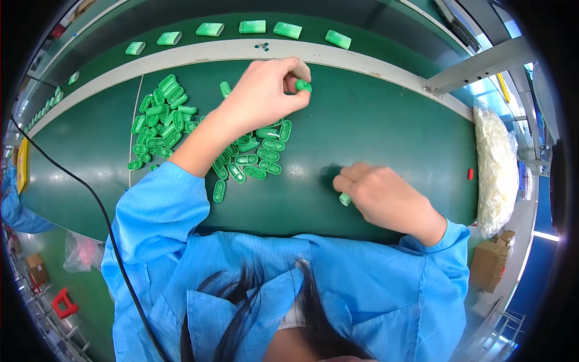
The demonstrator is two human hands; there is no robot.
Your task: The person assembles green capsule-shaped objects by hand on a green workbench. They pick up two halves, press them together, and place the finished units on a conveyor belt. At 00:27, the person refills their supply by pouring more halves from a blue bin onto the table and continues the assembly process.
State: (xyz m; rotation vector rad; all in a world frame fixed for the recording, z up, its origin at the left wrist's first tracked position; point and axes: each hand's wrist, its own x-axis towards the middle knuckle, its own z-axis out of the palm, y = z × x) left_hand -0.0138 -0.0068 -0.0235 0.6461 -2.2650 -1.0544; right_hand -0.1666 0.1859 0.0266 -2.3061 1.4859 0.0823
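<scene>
Head view: I saw the left hand point(265, 87) pinching a small green cap point(303, 85) toward the table's far side point(374, 102). The right hand point(383, 194) curled around a pale green piece point(345, 199), nearer the blue shirt point(374, 271). Green caps point(177, 122) lay heaped by the left arm point(202, 142).

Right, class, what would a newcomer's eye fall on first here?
Bright green oval pieces lie scattered on both sides of the left forearm. The left hand, close to the white rail, pinches a small green piece; the right hand, lower and rightward, holds a pale green piece. Beyond that rail, green packs form a curved row.
</scene>
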